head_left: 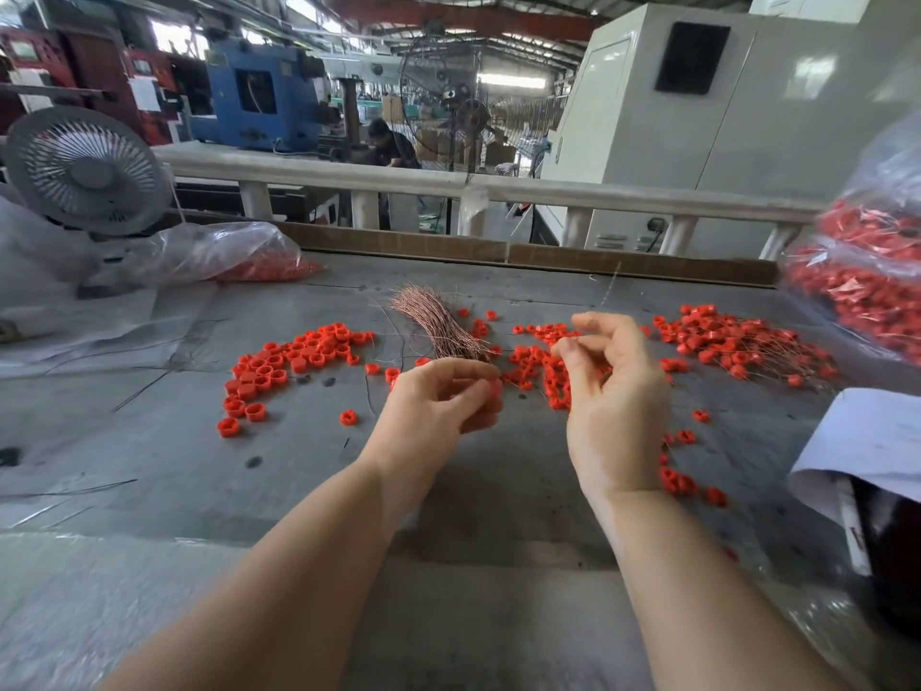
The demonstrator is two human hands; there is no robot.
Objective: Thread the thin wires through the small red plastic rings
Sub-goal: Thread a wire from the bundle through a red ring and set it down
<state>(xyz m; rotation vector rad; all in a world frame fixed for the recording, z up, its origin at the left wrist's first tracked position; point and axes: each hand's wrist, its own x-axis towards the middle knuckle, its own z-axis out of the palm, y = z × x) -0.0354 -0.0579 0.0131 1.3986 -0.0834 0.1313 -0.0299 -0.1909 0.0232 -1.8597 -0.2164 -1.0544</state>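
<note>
While your left hand [438,406] pinches a small red plastic ring [494,391] in curled fingers, your right hand [610,386] pinches a thin wire [609,286]. Coppery wire bundle [438,326] and loose rings [284,366] litter the grey desk [149,441].

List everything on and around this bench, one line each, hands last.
red plastic rings: many, red, loose across the grey table
copper wire bundle: one, copper-pink, table centre, behind the left hand
threaded rings: a pile, red with wires, right of centre
bag of rings: one, clear with red, far left
bag of threaded rings: one, clear with red, far right
desk fan: one, grey, far left
paper: one, white, right edge
left hand: pinches a red ring
right hand: pinches a thin wire
</note>
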